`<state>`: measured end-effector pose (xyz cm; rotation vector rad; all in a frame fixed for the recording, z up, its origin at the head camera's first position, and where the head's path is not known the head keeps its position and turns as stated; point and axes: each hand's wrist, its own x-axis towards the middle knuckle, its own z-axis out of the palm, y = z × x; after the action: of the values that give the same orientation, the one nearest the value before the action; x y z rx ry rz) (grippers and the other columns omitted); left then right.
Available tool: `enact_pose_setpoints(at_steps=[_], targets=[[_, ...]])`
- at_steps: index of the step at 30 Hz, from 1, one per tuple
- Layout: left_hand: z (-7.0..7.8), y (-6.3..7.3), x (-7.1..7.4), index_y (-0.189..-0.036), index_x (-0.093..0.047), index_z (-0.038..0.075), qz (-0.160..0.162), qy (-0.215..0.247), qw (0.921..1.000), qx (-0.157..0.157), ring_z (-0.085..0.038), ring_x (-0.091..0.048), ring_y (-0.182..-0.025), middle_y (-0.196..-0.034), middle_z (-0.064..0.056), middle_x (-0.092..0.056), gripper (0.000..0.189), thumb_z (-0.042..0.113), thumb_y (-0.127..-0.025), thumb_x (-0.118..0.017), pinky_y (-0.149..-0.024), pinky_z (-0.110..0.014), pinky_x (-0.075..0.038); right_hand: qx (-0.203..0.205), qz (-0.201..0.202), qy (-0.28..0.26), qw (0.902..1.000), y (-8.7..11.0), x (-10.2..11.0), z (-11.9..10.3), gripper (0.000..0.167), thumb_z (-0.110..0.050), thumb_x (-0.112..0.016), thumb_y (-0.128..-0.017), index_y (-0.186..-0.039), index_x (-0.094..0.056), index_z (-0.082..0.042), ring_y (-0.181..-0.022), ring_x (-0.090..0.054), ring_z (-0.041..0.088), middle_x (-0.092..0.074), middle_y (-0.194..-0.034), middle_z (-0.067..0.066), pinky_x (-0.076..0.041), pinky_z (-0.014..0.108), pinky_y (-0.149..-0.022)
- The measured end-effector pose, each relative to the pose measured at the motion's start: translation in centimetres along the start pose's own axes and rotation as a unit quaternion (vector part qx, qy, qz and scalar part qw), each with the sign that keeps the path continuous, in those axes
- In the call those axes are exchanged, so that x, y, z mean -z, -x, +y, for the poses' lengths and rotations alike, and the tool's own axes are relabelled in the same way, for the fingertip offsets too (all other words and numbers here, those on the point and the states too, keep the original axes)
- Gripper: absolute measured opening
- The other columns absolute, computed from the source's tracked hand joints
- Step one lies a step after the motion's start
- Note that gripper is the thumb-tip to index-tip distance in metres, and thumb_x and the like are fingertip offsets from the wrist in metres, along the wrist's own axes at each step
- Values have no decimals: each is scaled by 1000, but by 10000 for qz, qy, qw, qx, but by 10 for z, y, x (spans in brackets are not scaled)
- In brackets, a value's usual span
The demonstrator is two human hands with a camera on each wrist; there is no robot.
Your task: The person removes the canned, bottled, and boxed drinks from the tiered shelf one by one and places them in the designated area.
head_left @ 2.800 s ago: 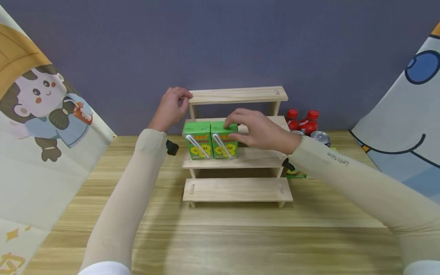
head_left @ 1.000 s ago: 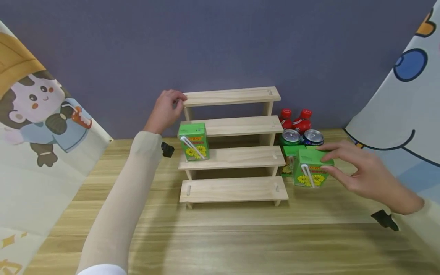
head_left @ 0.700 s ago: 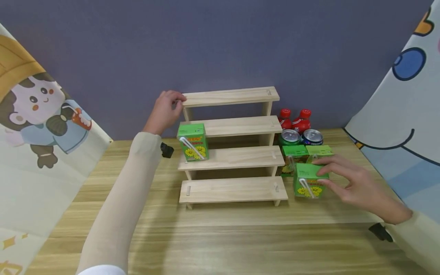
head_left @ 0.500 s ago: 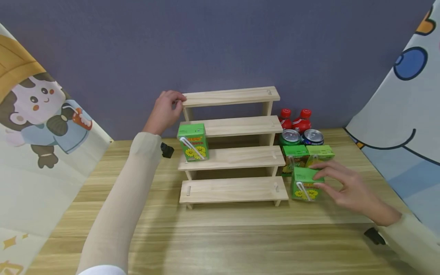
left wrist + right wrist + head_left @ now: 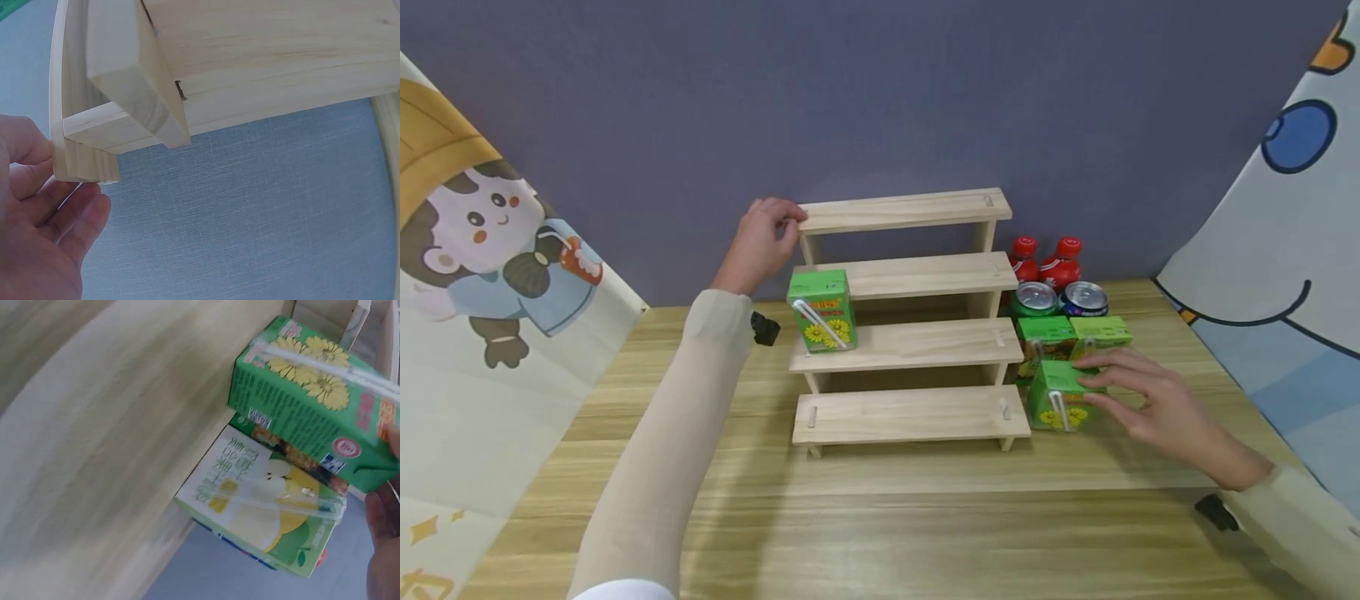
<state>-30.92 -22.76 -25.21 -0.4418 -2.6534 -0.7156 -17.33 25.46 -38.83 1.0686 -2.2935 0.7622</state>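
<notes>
At its top left end, a stepped wooden shelf rack (image 5: 910,212) is pinched by my left hand (image 5: 763,242). The left wrist view shows thumb and fingertips around the board's end (image 5: 87,164). My right hand (image 5: 1157,408) grips a green drink carton (image 5: 1051,396) with yellow flowers and a straw, right of the rack's lowest steps. In the right wrist view the held carton (image 5: 312,394) overlaps a pear-pictured carton (image 5: 262,500). A matching flower carton (image 5: 822,312) stands upright at the left of the second step from the bottom.
Behind the held carton stand a green carton (image 5: 1045,329) and a lighter green carton (image 5: 1101,330). Two cans, one a silver-topped can (image 5: 1086,297), and two red-capped bottles, including a red bottle (image 5: 1062,262), are farther back. A dark wall (image 5: 880,100) rises behind the rack.
My right hand has taken the right flower carton off the step, carried it right and lowered it beside the rack, lately shifting it slightly left. My left hand stays on the rack.
</notes>
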Motion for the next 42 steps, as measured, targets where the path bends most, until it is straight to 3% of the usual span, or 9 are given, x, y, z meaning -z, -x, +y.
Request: enact_pose_setpoints(at_steps=[7,17,24,26,30,31,33,42], targets=[[-1,1,0,-118,-63,6,8,5,10000,47,-24,-46,-111,-126,-7,-54,29,18,-100,-44,-92,-40,-40,-132,-175,330,9992,-10,-1,-3,40,3,-81,-61,-97,-74,-14,-104,-55,17,-65,-110,-3,-30,10,-97],[-1,0,-1,-117,-63,6,18,20,10000,-54,-25,-47,-111,-124,-7,-55,28,16,-99,-44,-92,-40,-40,-55,-206,292,9993,-18,-5,1,32,5,-80,-65,-91,-73,-11,-101,-57,19,-64,-107,1,-33,7,-91],[0,0,-1,-117,-64,6,31,-33,10000,-17,-24,-47,-111,-124,-7,-55,28,17,-99,-44,-92,-40,-41,-106,-174,429,9989,-22,-6,4,34,6,-82,-59,-87,-72,-10,-97,-57,17,-65,-103,3,-33,4,-88],[0,-1,-1,-117,-64,6,27,-47,10000,11,-24,-47,-111,-125,-7,-55,28,17,-99,-44,-92,-40,-41,-79,-133,418,9990,-24,-7,5,19,-13,-83,-71,-87,-73,-11,-96,-57,17,-65,-103,3,-33,5,-87],[0,0,-1,-117,-64,6,45,-68,10000,11,-24,-47,-111,-125,-7,-55,28,17,-99,-45,-92,-40,-41,-71,-146,388,9991,-24,-6,6,17,-12,-81,-73,-88,-73,-12,-97,-57,18,-65,-104,3,-34,6,-86],[1,0,-1,-117,-64,6,50,-67,10000,6,-24,-47,-111,-125,-7,-55,28,17,-99,-45,-92,-40,-41,-79,-155,406,9990,-24,-6,7,18,-11,-82,-72,-88,-73,-12,-97,-57,18,-65,-104,3,-34,6,-86],[1,0,-1,-117,-64,6,59,-63,10000,-8,-24,-46,-111,-125,-7,-55,28,16,-99,-45,-92,-40,-41,-91,-201,432,9988,-24,-6,8,36,8,-82,-59,-87,-72,-12,-97,-56,18,-65,-104,3,-34,6,-86],[1,0,-1,-117,-63,5,70,-101,9999,1,-25,-47,-111,-125,-8,-54,28,16,-99,-45,-92,-40,-41,-56,-148,374,9992,-26,-4,7,38,10,-83,-57,-85,-72,-13,-96,-56,18,-65,-103,3,-37,7,-81]])
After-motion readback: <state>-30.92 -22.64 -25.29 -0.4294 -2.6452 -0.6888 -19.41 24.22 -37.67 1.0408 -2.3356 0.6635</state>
